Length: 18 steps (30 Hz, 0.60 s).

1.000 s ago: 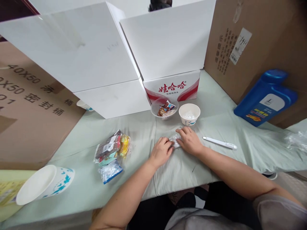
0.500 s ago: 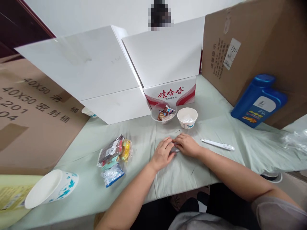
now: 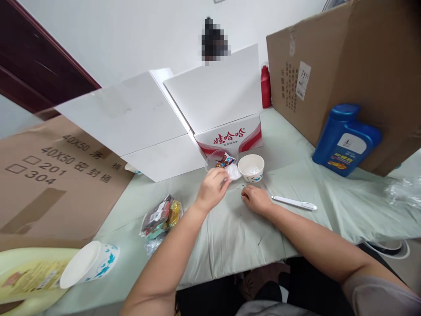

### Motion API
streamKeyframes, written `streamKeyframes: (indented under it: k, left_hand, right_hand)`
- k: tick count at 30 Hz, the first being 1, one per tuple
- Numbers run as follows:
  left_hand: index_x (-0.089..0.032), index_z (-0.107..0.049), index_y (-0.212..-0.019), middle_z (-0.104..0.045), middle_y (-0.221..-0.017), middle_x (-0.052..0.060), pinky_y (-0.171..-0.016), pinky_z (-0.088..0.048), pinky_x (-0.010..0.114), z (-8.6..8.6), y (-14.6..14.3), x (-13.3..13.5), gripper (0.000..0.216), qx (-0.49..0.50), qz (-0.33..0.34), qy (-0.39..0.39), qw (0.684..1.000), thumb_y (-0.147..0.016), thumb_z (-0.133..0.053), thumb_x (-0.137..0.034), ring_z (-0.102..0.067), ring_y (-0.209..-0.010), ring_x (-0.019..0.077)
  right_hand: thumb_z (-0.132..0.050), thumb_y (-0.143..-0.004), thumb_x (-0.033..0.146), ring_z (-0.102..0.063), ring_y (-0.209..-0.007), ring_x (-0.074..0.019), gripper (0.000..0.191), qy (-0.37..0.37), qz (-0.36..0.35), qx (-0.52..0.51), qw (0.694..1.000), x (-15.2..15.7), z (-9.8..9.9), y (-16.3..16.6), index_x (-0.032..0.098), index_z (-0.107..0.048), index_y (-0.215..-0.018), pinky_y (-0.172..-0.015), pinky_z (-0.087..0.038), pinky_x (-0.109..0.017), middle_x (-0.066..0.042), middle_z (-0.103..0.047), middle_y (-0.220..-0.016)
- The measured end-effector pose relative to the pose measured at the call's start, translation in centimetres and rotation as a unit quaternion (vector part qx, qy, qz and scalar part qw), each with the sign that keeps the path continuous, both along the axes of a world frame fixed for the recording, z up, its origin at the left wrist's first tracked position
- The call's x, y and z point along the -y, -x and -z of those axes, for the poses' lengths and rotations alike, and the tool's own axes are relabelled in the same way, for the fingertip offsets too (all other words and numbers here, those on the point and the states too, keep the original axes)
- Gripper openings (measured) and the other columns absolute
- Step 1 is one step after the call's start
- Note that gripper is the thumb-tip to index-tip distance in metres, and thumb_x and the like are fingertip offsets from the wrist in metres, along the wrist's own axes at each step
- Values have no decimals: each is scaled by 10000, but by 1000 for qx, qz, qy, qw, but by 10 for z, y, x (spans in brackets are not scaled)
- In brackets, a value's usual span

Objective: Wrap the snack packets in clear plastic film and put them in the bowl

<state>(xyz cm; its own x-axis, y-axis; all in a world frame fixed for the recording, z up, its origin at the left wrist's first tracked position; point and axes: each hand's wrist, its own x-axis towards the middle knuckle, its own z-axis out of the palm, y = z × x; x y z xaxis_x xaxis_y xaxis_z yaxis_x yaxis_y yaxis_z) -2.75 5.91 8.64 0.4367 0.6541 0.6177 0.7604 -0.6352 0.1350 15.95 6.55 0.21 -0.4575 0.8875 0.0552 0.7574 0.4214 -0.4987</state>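
My left hand (image 3: pixel 212 188) pinches a whitish, translucent crumpled piece of plastic (image 3: pixel 233 172) at the near side of a clear plastic bowl (image 3: pixel 210 161). Inside that bowl lie small printed snack wrappers (image 3: pixel 226 159). To its right stands a white paper bowl (image 3: pixel 251 166) with a blue leaf pattern and clear film inside. My right hand (image 3: pixel 258 199) rests on the cloth just in front of the paper bowl, fingers curled under; what they hold, if anything, is hidden. A white utility knife (image 3: pixel 294 202) lies beside it on the right.
Packaged items in clear film (image 3: pixel 160 217) lie left of my left forearm. A tipped paper bowl (image 3: pixel 90 265) is at the left edge. White cartons (image 3: pixel 226 136) stand behind, with brown boxes (image 3: pixel 305 79) at the sides and a blue bottle (image 3: pixel 347 142) on the right.
My hands were together over a greyish, shiny piece on the cloth. The left has moved forward to the clear bowl with the whitish plastic; the right stays on the table, now apart and curled.
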Motion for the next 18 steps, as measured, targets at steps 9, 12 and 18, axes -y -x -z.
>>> streamKeyframes:
  k: [9, 12, 18]
  left_hand:
    - [-168, -653, -1126, -648, -1224, 103, -1070, -394, 476, 21, -63, -53, 245, -122, -11, 140, 983, -906, -553, -209, -506, -1263, 273]
    - [-168, -617, -1186, -590, -1304, 115, -1102, -356, 484, 38, -51, -24, 291, -63, -34, 100, 992, -922, -499, -205, -435, -1324, 271]
    - [-170, -571, -1245, -530, -1312, 146, -1065, -389, 480, 57, 7, 55, 367, -37, -172, 95, 980, -888, -518, -235, -454, -1271, 289]
  right_hand:
    - [-524, -881, 242, -625, -861, -180, 166, -18, -46, 18, 999, -1, -1, -8, 202, -663, -964, -704, -395, -261, -63, -661, -1023]
    - [-529, -881, 241, -628, -888, -195, 166, -21, -63, 19, 998, -2, -1, -9, 189, -669, -953, -725, -407, -268, -78, -657, -1008]
    - [-552, -892, 284, -624, -912, -195, 176, -14, -88, 35, 995, -3, -1, -11, 211, -677, -991, -737, -420, -268, -68, -632, -1033]
